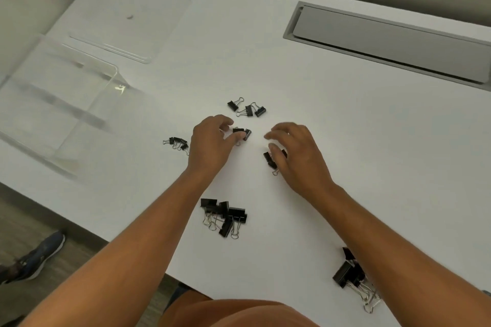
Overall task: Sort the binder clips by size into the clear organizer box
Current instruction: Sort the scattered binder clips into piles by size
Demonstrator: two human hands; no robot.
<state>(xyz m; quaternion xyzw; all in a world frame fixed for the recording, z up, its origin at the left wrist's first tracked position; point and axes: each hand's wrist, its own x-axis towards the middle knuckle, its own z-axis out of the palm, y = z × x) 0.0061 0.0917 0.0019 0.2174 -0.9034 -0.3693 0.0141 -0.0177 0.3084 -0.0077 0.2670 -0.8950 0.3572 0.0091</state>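
Black binder clips lie in groups on the white table (345, 141). My left hand (210, 146) pinches a small clip (243, 132) between thumb and fingers at the table's middle. My right hand (297, 156) hovers with curled fingers over a medium clip (269, 160), its thumb touching it. Three small clips (247, 108) lie just beyond my hands. Tiny clips (177, 142) lie left of my left hand. Medium clips (225, 216) lie between my forearms. Large clips (350, 273) lie by my right forearm. The clear organizer box (53, 103) stands at the left, its compartments empty.
The box's clear lid (138, 18) lies flat beyond the box. A grey cable hatch (393, 42) is set into the table at the back right. A person's shoe (39, 255) shows on the floor at the lower left.
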